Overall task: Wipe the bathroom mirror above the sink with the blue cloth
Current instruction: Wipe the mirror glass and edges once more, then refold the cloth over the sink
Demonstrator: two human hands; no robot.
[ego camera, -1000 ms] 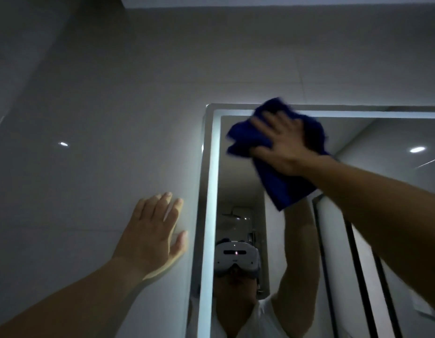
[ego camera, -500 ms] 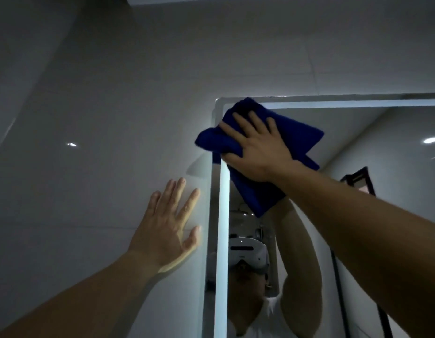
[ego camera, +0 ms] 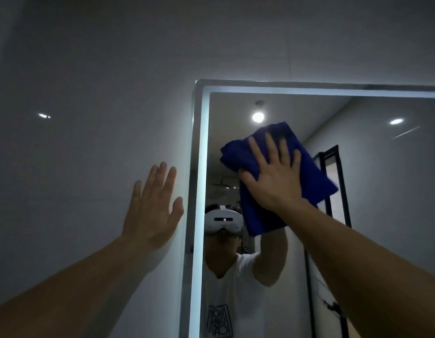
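Note:
The mirror (ego camera: 372,181) fills the right half of the view, with a lit strip along its top and left edges. A folded blue cloth (ego camera: 311,172) lies flat on the glass a little below the top left corner. My right hand (ego camera: 272,176) presses on the cloth with fingers spread, thumb hooked over its left fold. My left hand (ego camera: 151,208) rests flat and open on the grey wall just left of the mirror's frame. The glass reflects a person in a white headset and white shirt. No sink is in view.
Grey tiled wall (ego camera: 89,93) spreads to the left of and above the mirror. The reflection shows a ceiling lamp (ego camera: 257,117) and a black-framed door (ego camera: 333,181) behind the person.
My right hand slid the cloth from the mirror's top left corner down and to the right, onto the glass. My left hand stayed flat on the wall.

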